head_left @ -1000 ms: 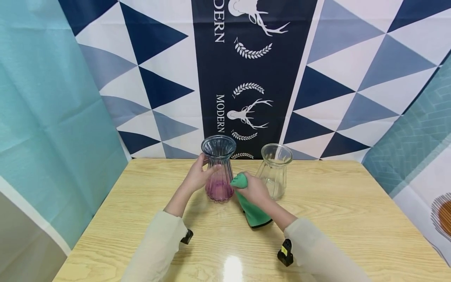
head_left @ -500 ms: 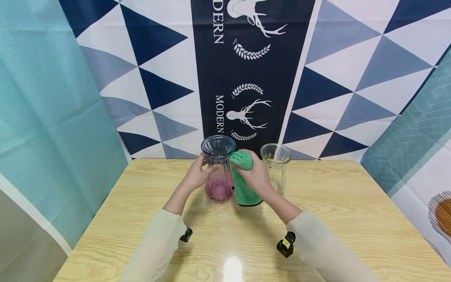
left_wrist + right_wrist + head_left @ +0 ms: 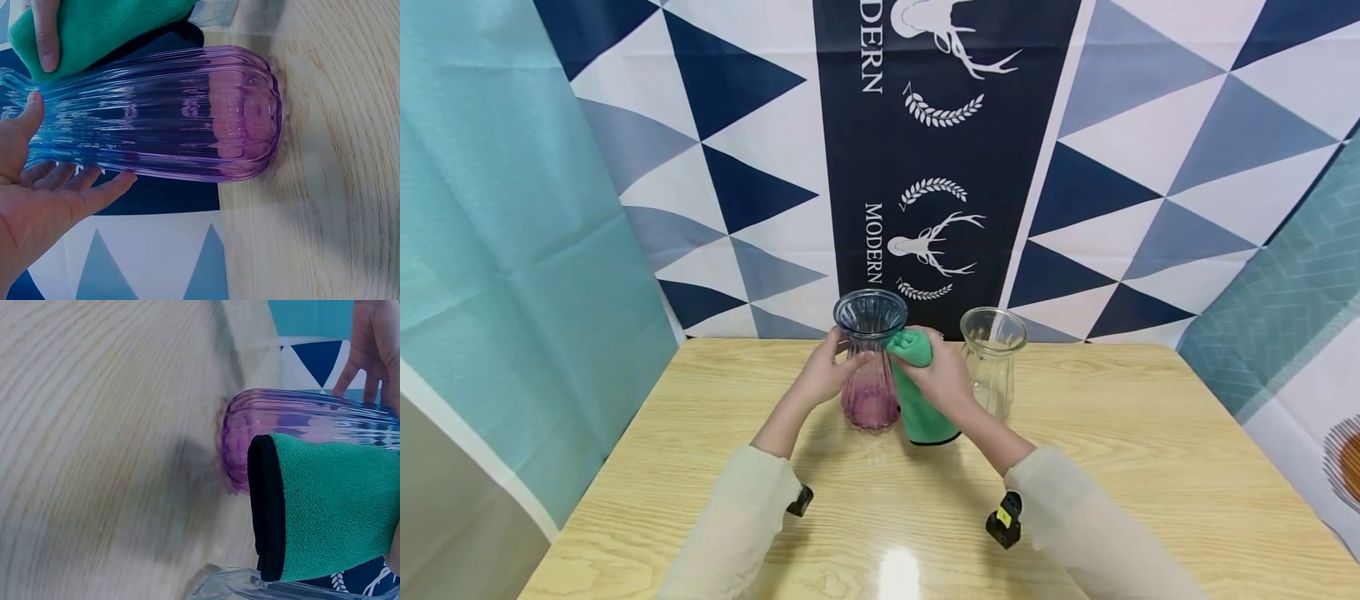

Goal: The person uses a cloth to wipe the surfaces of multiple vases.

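Note:
A ribbed glass vase [image 3: 870, 400], blue at the rim and pink-purple at the base, stands upright near the table's back edge. My left hand [image 3: 824, 372] holds it from the left, thumb across the front and fingers round the side, as the left wrist view also shows. My right hand [image 3: 945, 375] grips a bunched green cloth [image 3: 922, 408] with a black hem. The cloth's upper part presses against the vase's right side just below the flared rim. In the right wrist view the cloth [image 3: 337, 506] hangs down in front of the vase [image 3: 250, 419].
A clear glass vase [image 3: 992, 333] stands just right of my right hand, partly hidden behind it. The wooden table [image 3: 1112, 467] ends at a patterned wall cloth [image 3: 752, 192] behind the vases. A round brown pattern [image 3: 1351, 462] shows at the far right.
My right hand has raised the green cloth from lower at the vase's side up to just below its rim, then lowered it slightly. The left hand keeps its hold on the vase.

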`<state>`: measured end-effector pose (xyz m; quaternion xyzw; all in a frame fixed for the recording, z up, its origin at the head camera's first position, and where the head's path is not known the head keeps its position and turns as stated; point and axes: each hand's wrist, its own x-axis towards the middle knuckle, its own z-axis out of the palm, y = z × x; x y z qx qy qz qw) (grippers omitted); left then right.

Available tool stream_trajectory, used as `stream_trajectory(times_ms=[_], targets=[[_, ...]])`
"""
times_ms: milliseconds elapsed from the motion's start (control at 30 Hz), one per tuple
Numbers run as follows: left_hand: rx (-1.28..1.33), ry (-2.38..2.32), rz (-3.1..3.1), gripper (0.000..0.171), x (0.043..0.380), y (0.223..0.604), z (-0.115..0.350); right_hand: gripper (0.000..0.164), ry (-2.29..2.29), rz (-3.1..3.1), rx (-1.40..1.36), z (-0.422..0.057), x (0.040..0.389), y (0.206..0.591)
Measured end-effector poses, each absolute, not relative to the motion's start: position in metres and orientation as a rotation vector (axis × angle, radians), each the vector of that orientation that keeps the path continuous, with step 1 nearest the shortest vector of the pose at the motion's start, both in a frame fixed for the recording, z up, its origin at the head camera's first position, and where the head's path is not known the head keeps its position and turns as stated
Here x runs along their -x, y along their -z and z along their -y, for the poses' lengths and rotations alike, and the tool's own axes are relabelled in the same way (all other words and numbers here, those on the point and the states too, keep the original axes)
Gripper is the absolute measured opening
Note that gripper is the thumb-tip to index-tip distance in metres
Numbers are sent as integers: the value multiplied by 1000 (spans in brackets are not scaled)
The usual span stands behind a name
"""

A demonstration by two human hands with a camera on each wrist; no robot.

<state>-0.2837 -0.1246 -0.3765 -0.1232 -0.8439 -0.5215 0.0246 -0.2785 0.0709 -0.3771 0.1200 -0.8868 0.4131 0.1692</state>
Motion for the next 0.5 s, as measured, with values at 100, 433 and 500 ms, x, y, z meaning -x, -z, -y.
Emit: stream_trajectory(times_ms=[100,433,500], targets=[[382,1621,2609,60,284,377,124,48,-1147,2557,-347,-72,279,382],[415,1600,2593,66,283,379,123,46,-947,2711,-398,-81,275,403],[410,1607,2586,67,282,379,123,46,-921,2731,-405,-82,274,409]])
